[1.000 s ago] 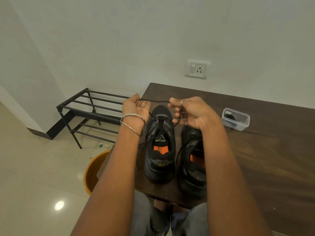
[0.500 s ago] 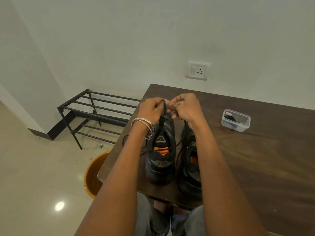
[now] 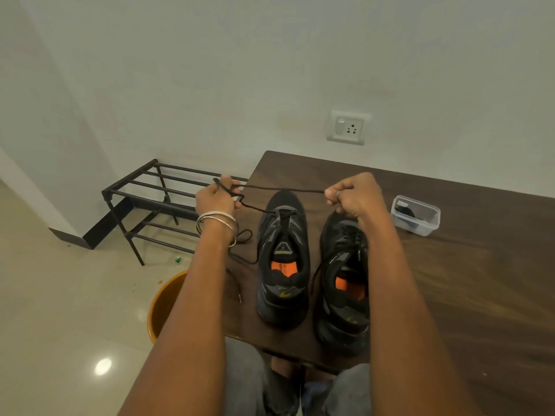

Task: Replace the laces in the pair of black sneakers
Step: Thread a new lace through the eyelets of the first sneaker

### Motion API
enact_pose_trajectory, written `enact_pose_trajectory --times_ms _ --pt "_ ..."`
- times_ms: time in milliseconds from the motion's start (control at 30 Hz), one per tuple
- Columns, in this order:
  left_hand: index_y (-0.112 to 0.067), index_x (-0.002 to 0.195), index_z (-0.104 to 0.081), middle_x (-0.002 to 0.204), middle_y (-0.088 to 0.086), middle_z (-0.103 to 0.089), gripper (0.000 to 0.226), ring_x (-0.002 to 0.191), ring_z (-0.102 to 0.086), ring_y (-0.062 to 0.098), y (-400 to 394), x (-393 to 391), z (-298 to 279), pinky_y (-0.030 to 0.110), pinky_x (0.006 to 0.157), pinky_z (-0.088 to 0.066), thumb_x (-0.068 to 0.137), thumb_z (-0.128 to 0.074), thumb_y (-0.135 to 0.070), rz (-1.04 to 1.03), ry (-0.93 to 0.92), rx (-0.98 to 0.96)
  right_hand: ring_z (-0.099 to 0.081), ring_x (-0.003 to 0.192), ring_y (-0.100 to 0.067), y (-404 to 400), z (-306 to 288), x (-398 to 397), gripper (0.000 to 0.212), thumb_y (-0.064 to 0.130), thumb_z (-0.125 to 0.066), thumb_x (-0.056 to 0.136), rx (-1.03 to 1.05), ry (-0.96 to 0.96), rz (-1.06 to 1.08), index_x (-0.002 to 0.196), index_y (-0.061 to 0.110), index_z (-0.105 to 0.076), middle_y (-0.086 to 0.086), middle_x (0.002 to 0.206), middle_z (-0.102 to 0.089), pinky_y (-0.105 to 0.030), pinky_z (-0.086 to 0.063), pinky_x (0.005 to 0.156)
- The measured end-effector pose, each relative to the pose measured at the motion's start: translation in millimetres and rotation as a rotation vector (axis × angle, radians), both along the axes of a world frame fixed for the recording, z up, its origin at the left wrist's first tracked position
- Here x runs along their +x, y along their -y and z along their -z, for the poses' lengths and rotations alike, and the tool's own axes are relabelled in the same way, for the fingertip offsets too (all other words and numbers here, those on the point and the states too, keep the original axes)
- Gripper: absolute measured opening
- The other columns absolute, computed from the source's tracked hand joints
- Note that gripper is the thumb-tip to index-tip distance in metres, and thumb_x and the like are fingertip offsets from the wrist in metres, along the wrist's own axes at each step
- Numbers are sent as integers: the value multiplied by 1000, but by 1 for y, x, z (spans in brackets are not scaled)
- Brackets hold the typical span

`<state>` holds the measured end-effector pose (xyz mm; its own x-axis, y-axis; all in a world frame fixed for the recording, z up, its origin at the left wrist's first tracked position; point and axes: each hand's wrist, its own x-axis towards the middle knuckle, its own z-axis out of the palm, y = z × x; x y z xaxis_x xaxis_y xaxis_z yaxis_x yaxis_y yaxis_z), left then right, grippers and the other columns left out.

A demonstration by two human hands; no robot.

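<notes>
**Black lace stretched between two hands above the left sneaker**

Taking the left sneaker (image 3: 283, 259) as the landmark, it stands on the dark wooden table (image 3: 468, 289) with its toe toward the wall and its orange insole showing. Far to its left, on the floor beyond the table edge, stands a black metal rack (image 3: 150, 199), and nearer the person an orange bucket (image 3: 163, 304) sits below the table corner.

Just left of the sneaker's toe, the left hand (image 3: 216, 199), with silver bangles (image 3: 214, 220) on the wrist, has its fingers curled round the black lace (image 3: 282, 190), which loops over them. One strand drops from that hand to the sneaker's front eyelets, and slack lace lies in a loop on the table beside the sneaker's left side.

The lace runs taut above the toe to the right hand (image 3: 354, 196), whose fingers are curled tight, pinching the lace end at the thumb side.

Right of the landmark, just beside it, stands the right sneaker (image 3: 342, 283), its own laces loose. Farther right sits a clear plastic container (image 3: 416, 216) holding something dark.
</notes>
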<state>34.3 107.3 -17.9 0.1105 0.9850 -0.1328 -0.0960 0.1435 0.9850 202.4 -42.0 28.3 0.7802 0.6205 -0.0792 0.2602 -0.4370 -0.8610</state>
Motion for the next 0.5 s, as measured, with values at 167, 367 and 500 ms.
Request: enact_pose_trajectory --times_ms 167,367,500 --pt "-16 100 -73 99 5 -70 32 93 -65 23 -7 -7 9 35 84 -56 92 -51 4 414 -676 354 -56 80 -11 -7 1 -4 16 5 -59 96 -61 89 -58 101 10 -73 -7 101 -70 -24 -46 70" --pt "-18 125 -63 116 1 -66 39 106 -61 18 7 -1 -26 32 98 -47 91 -55 -1 268 -632 647 -61 54 -9 -16 -3 -23 1 7 -68 91 9 46 -169 92 7 -67 -8 82 -73 -12 -46 47" --pt "-18 120 -66 105 -7 -66 33 94 -59 4 33 13 -29 8 83 -45 89 -66 -11 612 -502 602 -62 51 -12 -20 -6 -33 7 10 -73 87 110 -51 -273 87 5 -68 -11 76 -73 -15 -45 45"
